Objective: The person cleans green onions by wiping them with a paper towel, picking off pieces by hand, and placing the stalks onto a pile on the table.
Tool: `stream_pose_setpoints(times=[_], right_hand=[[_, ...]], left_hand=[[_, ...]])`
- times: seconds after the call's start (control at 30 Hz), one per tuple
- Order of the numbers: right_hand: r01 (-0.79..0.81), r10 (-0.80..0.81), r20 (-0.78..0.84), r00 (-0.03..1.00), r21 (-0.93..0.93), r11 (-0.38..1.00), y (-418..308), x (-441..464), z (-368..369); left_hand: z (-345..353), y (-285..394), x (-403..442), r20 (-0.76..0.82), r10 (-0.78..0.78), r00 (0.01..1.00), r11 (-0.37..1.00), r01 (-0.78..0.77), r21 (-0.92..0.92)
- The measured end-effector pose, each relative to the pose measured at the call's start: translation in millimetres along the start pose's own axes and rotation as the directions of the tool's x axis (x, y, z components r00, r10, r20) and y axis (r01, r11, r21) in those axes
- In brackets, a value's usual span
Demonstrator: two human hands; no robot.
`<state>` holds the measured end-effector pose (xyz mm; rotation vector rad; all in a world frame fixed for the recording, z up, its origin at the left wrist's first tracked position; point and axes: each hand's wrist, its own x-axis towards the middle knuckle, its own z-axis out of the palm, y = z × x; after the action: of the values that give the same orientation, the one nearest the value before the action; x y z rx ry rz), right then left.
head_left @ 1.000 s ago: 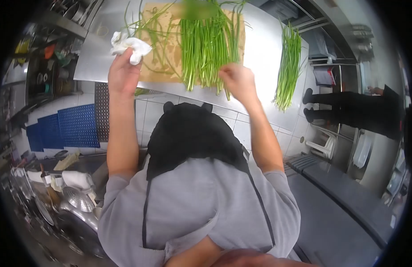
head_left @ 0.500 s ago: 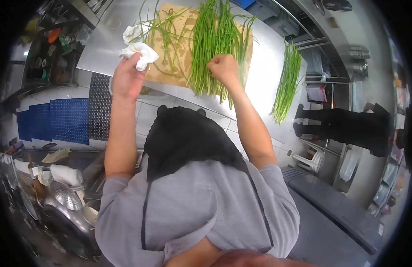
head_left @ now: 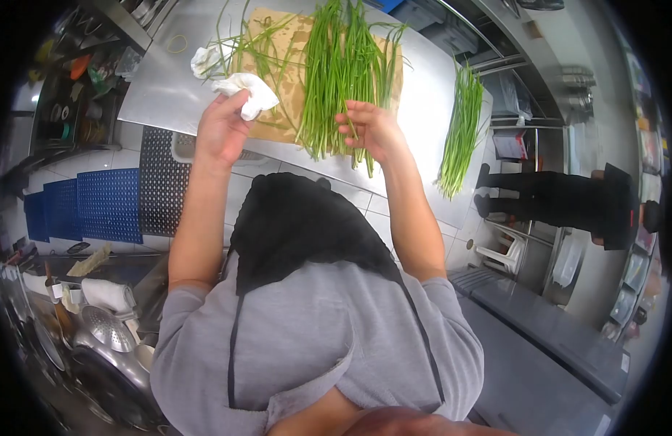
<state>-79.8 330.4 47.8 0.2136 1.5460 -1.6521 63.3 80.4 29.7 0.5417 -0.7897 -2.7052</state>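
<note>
A crumpled white cloth (head_left: 256,96) is pinched in my left hand (head_left: 225,129), in front of the lower left part of a brown paper sheet (head_left: 274,132). My right hand (head_left: 374,129), fingers apart, is at the lower stems of a large bunch of long green stalks (head_left: 330,80) lying on the paper. Whether the fingertips touch the stalks I cannot tell. Loose green strands (head_left: 257,49) are scattered over the paper's left side. A second white crumpled piece (head_left: 204,62) lies beyond my left hand.
A smaller green bunch (head_left: 461,131) lies on the right of the metal table (head_left: 427,109). Beyond it stands a person in dark clothes (head_left: 561,195). Blue mats (head_left: 109,205) are on the floor at left. Pans and a strainer (head_left: 107,328) are at the lower left.
My right hand has gone from closed fingers to spread ones beside the stems. My left hand, with the cloth, has moved a little to the right. The person at right has shifted posture.
</note>
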Motion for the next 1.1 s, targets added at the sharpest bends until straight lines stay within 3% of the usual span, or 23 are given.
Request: stream_pose_setpoints(times=[0.1,0.2,0.33,0.4,0.53,0.57,0.67,0.87,1.0,1.1], right_hand=[[0.006,-0.006,0.003,1.0,-0.056,0.998,4.8,-8.1,-6.8],[0.012,-0.019,-0.019,1.0,-0.331,0.944,2.8,-12.8,-20.2],[0.29,-0.286,0.054,0.957,-0.242,0.926,-56.6,-61.7,-6.4],[0.424,-0.472,-0.069,0.879,-0.343,0.838,-77.3,-68.6,6.3],[0.456,-0.505,-0.021,0.863,-0.398,0.796,-84.2,-73.2,11.9],[0.526,-0.538,0.042,0.842,-0.287,0.8,-83.9,-79.0,10.6],[0.532,-0.529,0.111,0.841,-0.346,0.773,-91.2,-82.8,16.7],[0.548,-0.516,0.186,0.836,-0.226,0.806,-82.9,-71.4,48.1],[0.484,-0.418,0.247,0.874,-0.37,0.793,-59.3,-39.6,67.7],[0.526,-0.498,0.207,0.842,-0.517,0.675,-45.5,-24.9,71.4]], left_hand=[[-2.4,-5.5,-0.7,-0.034,-0.011,0.999,1.0,0.012,0.026],[-2.0,-7.9,-2.1,-0.056,-0.009,0.998,1.0,0.009,0.005],[3.0,-7.0,-5.9,-0.06,0.009,0.998,1.0,-0.008,0.017],[3.0,-6.8,-6.9,-0.059,0.017,0.998,0.998,-0.014,0.057],[3.1,-7.5,3.2,-0.028,0.043,0.999,0.999,-0.042,0.035],[3.9,-8.2,-4.5,-0.031,0.04,0.999,0.999,-0.039,0.031],[6.8,-11.1,-11.7,-0.003,0.036,0.999,0.998,-0.036,0.047],[29.6,-26.0,-12.6,0.094,-0.033,0.995,0.998,0.028,0.056],[59.2,-39.1,-17.9,0.151,-0.08,0.985,0.997,0.083,-0.009],[66.2,-39.7,-23.7,0.248,-0.081,0.965,0.988,0.111,-0.109]])
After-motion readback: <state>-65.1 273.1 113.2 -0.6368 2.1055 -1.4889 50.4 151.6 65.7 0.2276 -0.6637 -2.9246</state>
